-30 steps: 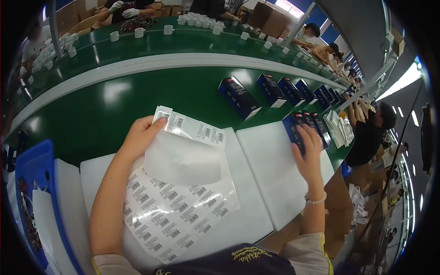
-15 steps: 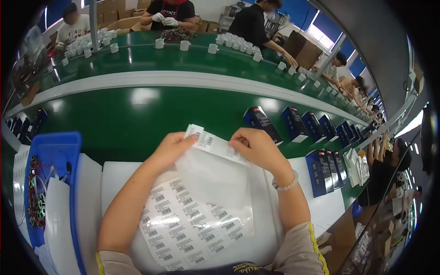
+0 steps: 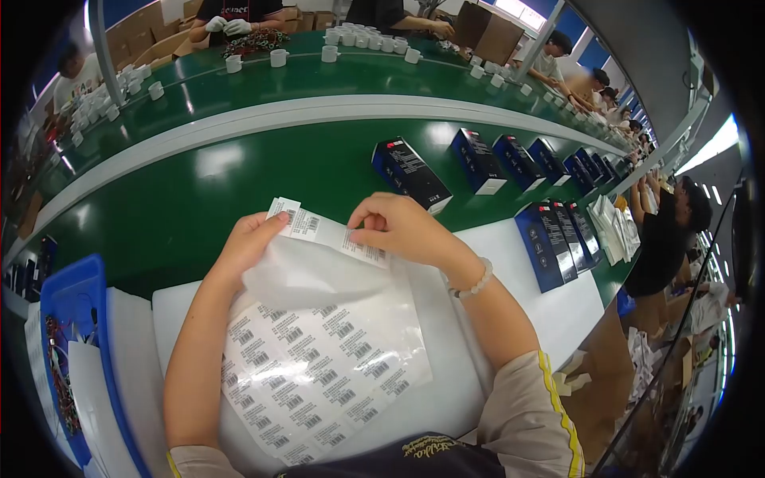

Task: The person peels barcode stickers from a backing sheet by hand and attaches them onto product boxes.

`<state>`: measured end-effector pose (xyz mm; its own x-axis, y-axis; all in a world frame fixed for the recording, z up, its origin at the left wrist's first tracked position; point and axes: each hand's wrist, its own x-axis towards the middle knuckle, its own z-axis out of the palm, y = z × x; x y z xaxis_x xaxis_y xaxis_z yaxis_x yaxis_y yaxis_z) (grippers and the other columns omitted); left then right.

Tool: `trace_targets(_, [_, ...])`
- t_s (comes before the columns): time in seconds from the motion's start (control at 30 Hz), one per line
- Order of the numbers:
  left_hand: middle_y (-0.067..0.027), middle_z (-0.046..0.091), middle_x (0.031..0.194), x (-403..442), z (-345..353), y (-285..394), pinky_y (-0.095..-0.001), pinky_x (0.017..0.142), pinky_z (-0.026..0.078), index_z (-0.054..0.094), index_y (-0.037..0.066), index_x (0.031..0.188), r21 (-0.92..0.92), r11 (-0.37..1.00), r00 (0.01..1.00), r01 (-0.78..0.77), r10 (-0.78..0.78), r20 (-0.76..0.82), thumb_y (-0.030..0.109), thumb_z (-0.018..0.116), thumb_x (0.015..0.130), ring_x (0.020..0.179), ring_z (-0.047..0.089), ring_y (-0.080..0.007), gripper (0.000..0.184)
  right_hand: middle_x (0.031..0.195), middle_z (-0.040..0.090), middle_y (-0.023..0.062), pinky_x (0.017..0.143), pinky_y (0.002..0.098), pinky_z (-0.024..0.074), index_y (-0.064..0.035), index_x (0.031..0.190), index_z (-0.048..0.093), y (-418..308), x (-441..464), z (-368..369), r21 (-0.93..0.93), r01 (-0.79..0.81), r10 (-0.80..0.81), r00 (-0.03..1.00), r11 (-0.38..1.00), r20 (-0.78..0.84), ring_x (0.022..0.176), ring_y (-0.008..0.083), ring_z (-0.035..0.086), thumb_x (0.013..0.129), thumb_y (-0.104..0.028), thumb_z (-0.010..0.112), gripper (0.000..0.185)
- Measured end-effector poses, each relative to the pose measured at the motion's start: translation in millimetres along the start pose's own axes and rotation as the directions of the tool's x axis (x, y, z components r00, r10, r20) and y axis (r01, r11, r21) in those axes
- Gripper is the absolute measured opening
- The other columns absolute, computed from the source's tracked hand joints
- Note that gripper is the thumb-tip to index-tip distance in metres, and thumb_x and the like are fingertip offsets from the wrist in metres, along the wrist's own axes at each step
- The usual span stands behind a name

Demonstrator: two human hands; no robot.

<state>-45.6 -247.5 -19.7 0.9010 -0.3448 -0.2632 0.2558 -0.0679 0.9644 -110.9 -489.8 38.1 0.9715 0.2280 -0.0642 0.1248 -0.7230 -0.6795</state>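
My left hand point(image 3: 251, 243) pinches the left end of a white strip of barcode labels point(image 3: 327, 233), thumb on top. At the strip's right part, my right hand point(image 3: 406, 229) has thumb and forefinger pinched on a label there. Translucent backing paper point(image 3: 311, 275) hangs from the strip, bent over the sheets below. Under it lies a glossy sheet of barcode labels point(image 3: 319, 374), printed in rows, resting on white foam point(image 3: 187, 315).
At left stands a blue bin point(image 3: 76, 279) with wires inside. Dark boxes point(image 3: 410, 171) line the green table point(image 3: 239, 175), and more boxes point(image 3: 550, 243) stand on the foam at right. White round parts point(image 3: 362, 37) and co-workers are beyond the rail point(image 3: 335, 107).
The camera view has shifted right, so the hands and sheets appear further left. My right hand has moved closer to the left along the strip, and more of the printed sheet shows.
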Motion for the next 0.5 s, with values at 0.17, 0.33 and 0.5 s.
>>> trace_targets(0.17, [-0.0106, 0.064, 0.075, 1, -1, 1, -0.0193, 0.049, 0.045, 0.062, -0.004, 0.095, -0.065, 0.998, 1.0, 0.0, 0.001, 0.018, 0.024, 0.06, 0.087, 0.055, 0.056, -0.0093, 0.029, 0.089, 0.062, 0.0092, 0.064, 0.0294, 0.0462, -0.0018, 0.095, 0.065, 22, 6, 18, 0.126, 0.032, -0.017, 0.992, 0.992, -0.123, 0.071, 0.0175, 0.055, 0.074, -0.019, 0.071, 0.027])
trace_targets(0.33, [-0.0103, 0.063, 0.074, 0, 1, 3, -0.0197, 0.05, 0.045, 0.062, -0.005, 0.094, -0.066, 0.998, 1.0, 0.023, -0.022, 0.01, 0.023, 0.06, 0.087, 0.056, 0.056, -0.0099, 0.029, 0.092, 0.062, 0.009, 0.068, 0.0259, 0.0456, -0.0035, 0.09, 0.067, -3, 3, 12, -0.041, -0.05, 0.046, 0.994, 0.998, -0.098, 0.08, 0.0145, 0.055, 0.076, -0.012, 0.071, 0.017])
trace_targets(0.5, [-0.0105, 0.063, 0.074, -1, 3, 6, -0.0199, 0.05, 0.045, 0.061, -0.006, 0.093, -0.169, 0.983, 0.998, 0.067, -0.07, -0.009, 0.025, 0.06, 0.086, 0.057, 0.056, -0.0107, 0.032, 0.093, 0.063, 0.0082, 0.071, 0.025, 0.045, -0.0036, 0.089, 0.066, -1, -1, 20, -0.459, 0.375, -0.542, 0.779, 0.806, -0.316, 0.081, 0.0144, 0.055, 0.076, -0.008, 0.068, 0.014])
